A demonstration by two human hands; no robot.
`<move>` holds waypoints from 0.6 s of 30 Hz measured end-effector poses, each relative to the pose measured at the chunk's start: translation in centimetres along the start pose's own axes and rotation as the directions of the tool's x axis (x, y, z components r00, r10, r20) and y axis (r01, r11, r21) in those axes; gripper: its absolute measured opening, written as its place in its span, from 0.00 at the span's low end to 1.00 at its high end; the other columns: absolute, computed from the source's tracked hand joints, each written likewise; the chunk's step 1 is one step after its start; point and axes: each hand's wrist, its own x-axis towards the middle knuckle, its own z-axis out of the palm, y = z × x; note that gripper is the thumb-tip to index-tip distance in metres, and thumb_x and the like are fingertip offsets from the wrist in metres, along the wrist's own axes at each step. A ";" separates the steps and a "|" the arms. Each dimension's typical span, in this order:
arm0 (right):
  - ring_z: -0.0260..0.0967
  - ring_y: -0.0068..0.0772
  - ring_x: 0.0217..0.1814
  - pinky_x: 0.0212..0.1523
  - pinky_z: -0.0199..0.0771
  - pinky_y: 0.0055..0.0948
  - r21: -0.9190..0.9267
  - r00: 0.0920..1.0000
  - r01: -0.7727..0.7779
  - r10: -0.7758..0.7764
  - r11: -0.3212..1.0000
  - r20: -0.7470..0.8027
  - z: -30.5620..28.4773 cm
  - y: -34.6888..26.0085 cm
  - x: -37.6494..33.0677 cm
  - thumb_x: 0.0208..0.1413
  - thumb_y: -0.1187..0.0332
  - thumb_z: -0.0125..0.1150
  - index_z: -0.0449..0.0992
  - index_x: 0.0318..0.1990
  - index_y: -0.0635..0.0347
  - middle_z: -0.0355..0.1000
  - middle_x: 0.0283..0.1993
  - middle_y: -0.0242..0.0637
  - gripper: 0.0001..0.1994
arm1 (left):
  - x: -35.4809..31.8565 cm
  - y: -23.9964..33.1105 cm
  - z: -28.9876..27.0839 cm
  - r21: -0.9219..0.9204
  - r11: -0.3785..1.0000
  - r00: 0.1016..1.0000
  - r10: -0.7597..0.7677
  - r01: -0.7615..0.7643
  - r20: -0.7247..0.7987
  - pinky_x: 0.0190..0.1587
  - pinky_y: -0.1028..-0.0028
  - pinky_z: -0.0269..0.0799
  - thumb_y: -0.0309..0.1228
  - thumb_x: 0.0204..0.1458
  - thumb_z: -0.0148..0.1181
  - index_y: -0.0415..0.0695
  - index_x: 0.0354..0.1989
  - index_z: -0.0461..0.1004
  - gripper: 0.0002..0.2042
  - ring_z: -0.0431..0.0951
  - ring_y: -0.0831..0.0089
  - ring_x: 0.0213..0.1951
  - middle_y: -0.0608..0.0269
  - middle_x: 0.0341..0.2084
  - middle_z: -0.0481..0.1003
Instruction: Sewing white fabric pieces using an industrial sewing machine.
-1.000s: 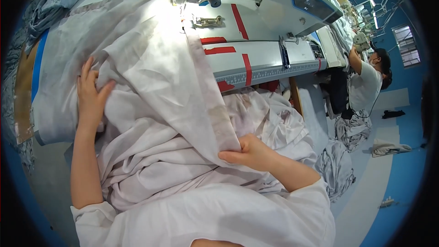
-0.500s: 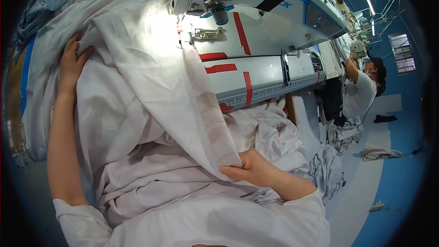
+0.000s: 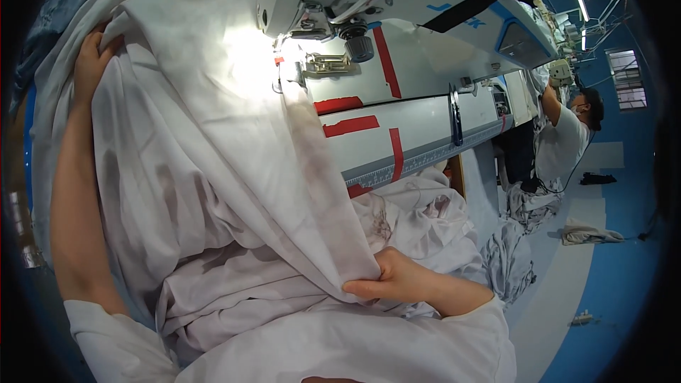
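Head-worn fisheye, looking down, close above cloth (image 3: 227,149)

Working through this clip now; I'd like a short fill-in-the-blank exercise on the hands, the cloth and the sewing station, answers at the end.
1. The digit of the right hand that lies visibly on top of the white cloth is the ____.
2. The left hand touches the cloth near the picture's ____ edge.
3. The strips of tape on the sewing machine are coloured ____.
4. The co-worker's top is ____.

Missing words: thumb; left; red; white.
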 end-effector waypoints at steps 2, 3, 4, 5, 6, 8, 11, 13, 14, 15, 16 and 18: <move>0.66 0.16 0.27 0.29 0.66 0.20 0.105 0.997 0.003 -0.011 0.994 0.079 0.4 0.0 0.1 0.54 0.62 0.60 0.76 0.31 0.66 0.73 0.25 0.31 0.13 | 0.9 -1.9 -0.9 0.049 0.991 0.992 -0.123 0.121 0.031 0.54 0.68 0.63 0.42 0.51 0.58 0.39 0.47 0.71 0.20 0.71 0.59 0.50 0.52 0.47 0.70; 0.67 0.16 0.32 0.33 0.67 0.19 0.155 0.994 0.062 -0.075 0.986 0.085 0.9 -0.2 0.1 0.54 0.63 0.60 0.76 0.34 0.66 0.74 0.29 0.31 0.12 | 0.7 -3.4 -2.3 0.207 0.966 0.987 -0.160 0.153 0.018 0.54 0.68 0.63 0.42 0.52 0.57 0.41 0.49 0.70 0.21 0.70 0.58 0.51 0.52 0.49 0.69; 0.68 0.16 0.36 0.37 0.67 0.19 0.208 0.987 0.117 -0.137 0.971 0.085 1.3 -0.2 0.0 0.54 0.63 0.60 0.76 0.36 0.65 0.74 0.33 0.30 0.12 | 0.1 -4.6 -3.5 0.357 0.917 0.981 -0.194 0.180 0.002 0.55 0.67 0.62 0.42 0.52 0.56 0.42 0.51 0.68 0.22 0.69 0.58 0.52 0.53 0.50 0.68; 0.68 0.16 0.36 0.37 0.67 0.19 0.217 0.989 0.108 -0.127 0.970 0.075 1.2 0.4 0.0 0.54 0.63 0.60 0.76 0.36 0.65 0.74 0.33 0.30 0.12 | -1.1 -1.3 -1.9 0.269 0.942 0.978 -0.172 0.199 -0.120 0.57 0.65 0.60 0.41 0.53 0.55 0.43 0.57 0.63 0.25 0.63 0.57 0.58 0.51 0.55 0.63; 0.67 0.17 0.38 0.40 0.67 0.20 0.177 0.979 0.119 -0.145 0.977 0.140 1.0 1.3 0.2 0.53 0.63 0.61 0.76 0.39 0.65 0.74 0.35 0.31 0.13 | -0.8 2.3 -2.6 0.277 0.940 0.978 -0.172 0.199 -0.118 0.57 0.65 0.60 0.41 0.53 0.55 0.43 0.57 0.63 0.25 0.63 0.57 0.58 0.51 0.55 0.63; 0.67 0.18 0.41 0.43 0.67 0.20 0.181 0.978 0.135 -0.160 0.974 0.131 0.9 3.0 0.7 0.53 0.63 0.61 0.75 0.42 0.65 0.74 0.38 0.31 0.14 | -7.4 18.9 -4.6 -0.313 0.950 0.992 0.045 -0.005 0.121 0.62 0.67 0.53 0.42 0.55 0.53 0.41 0.63 0.52 0.31 0.51 0.57 0.65 0.49 0.64 0.49; 0.66 0.15 0.42 0.43 0.66 0.19 0.404 0.982 -0.032 -0.047 0.914 0.183 2.0 3.2 0.6 0.51 0.69 0.63 0.75 0.42 0.65 0.74 0.40 0.32 0.13 | -15.2 21.7 -7.2 -0.434 0.901 0.958 0.114 0.011 0.263 0.63 0.68 0.49 0.41 0.55 0.53 0.38 0.64 0.50 0.32 0.52 0.57 0.65 0.49 0.64 0.50; 0.66 0.15 0.41 0.41 0.66 0.19 0.414 0.963 0.105 -0.197 0.904 0.186 2.3 2.2 -0.3 0.52 0.68 0.62 0.74 0.44 0.66 0.74 0.39 0.30 0.14 | -18.0 19.6 -8.2 -0.337 0.937 0.927 0.037 0.098 0.374 0.63 0.68 0.49 0.39 0.55 0.53 0.37 0.63 0.52 0.31 0.54 0.58 0.64 0.48 0.62 0.54; 0.66 0.15 0.41 0.41 0.66 0.19 0.416 0.960 0.106 -0.202 0.903 0.194 2.5 2.5 -0.5 0.52 0.68 0.62 0.74 0.44 0.66 0.74 0.39 0.30 0.14 | -18.8 18.2 -9.1 -0.284 0.949 0.906 0.000 0.133 0.423 0.63 0.68 0.49 0.38 0.55 0.52 0.36 0.63 0.53 0.30 0.55 0.58 0.64 0.47 0.61 0.57; 0.67 0.18 0.36 0.36 0.67 0.21 0.216 0.965 0.193 -0.225 0.957 0.133 2.9 3.0 -0.5 0.52 0.67 0.62 0.74 0.39 0.65 0.73 0.35 0.31 0.11 | -18.8 15.0 -9.9 -0.281 0.951 0.905 0.004 0.128 0.425 0.63 0.68 0.49 0.38 0.55 0.52 0.36 0.63 0.53 0.30 0.55 0.58 0.64 0.47 0.61 0.57; 0.69 0.21 0.32 0.32 0.68 0.23 0.000 0.957 0.273 -0.272 0.962 0.102 3.4 3.6 -0.6 0.52 0.66 0.62 0.74 0.35 0.65 0.73 0.31 0.31 0.10 | -18.7 10.4 -12.4 0.026 0.990 0.917 -0.138 0.139 0.374 0.61 0.69 0.52 0.37 0.56 0.51 0.35 0.60 0.56 0.27 0.59 0.57 0.61 0.46 0.58 0.61; 0.68 0.26 0.28 0.28 0.68 0.26 -0.410 0.901 0.408 -0.433 0.816 0.036 5.1 5.6 -0.5 0.51 0.63 0.62 0.72 0.30 0.63 0.70 0.27 0.33 0.11 | -18.2 4.7 -16.0 0.570 0.799 0.930 -0.333 0.192 0.153 0.57 0.70 0.57 0.35 0.57 0.49 0.32 0.54 0.63 0.21 0.66 0.54 0.55 0.44 0.50 0.68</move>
